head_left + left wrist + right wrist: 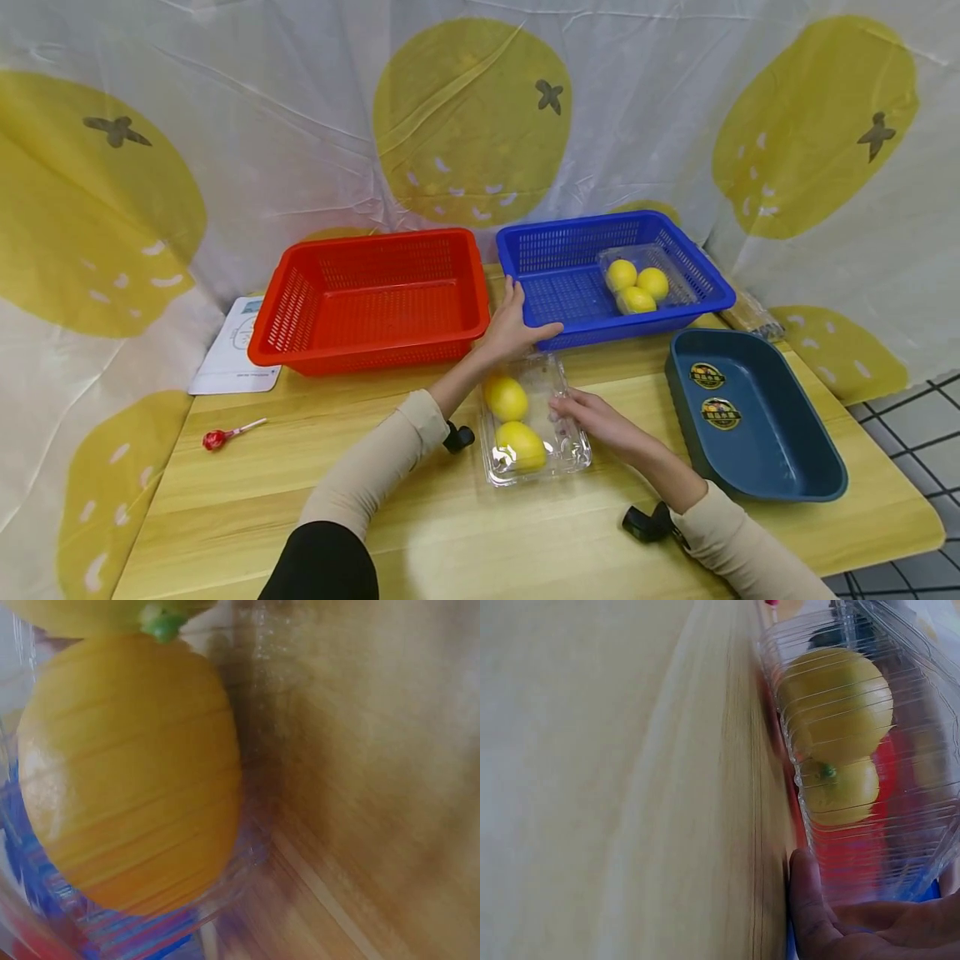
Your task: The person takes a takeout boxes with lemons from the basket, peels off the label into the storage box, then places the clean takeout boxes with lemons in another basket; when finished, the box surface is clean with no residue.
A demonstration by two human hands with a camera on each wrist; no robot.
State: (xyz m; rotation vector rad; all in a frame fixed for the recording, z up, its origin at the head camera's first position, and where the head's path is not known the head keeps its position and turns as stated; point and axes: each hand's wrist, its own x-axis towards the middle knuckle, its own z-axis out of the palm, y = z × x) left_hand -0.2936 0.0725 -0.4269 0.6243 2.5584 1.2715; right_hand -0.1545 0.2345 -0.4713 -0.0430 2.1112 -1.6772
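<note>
A clear plastic clamshell box point(558, 458) holding two yellow lemons point(520, 447) is over the middle of the table. My right hand point(596, 421) grips its right side; in the right wrist view the thumb and fingers point(806, 885) hold the box edge. My left hand point(512, 327) reaches over the far end of the box, fingers spread, beside the near left corner of the blue basket point(555, 302). Whether it touches the box or basket I cannot tell. One lemon point(135, 780) fills much of the left wrist view, seen through clear plastic.
The blue basket holds another clear box with three lemons point(636, 300). A red basket point(375, 312) stands at the back left, over a white card point(238, 354). A red lollipop point(216, 439) lies at left. On the right is a dark teal tub point(765, 425) with two round stickers.
</note>
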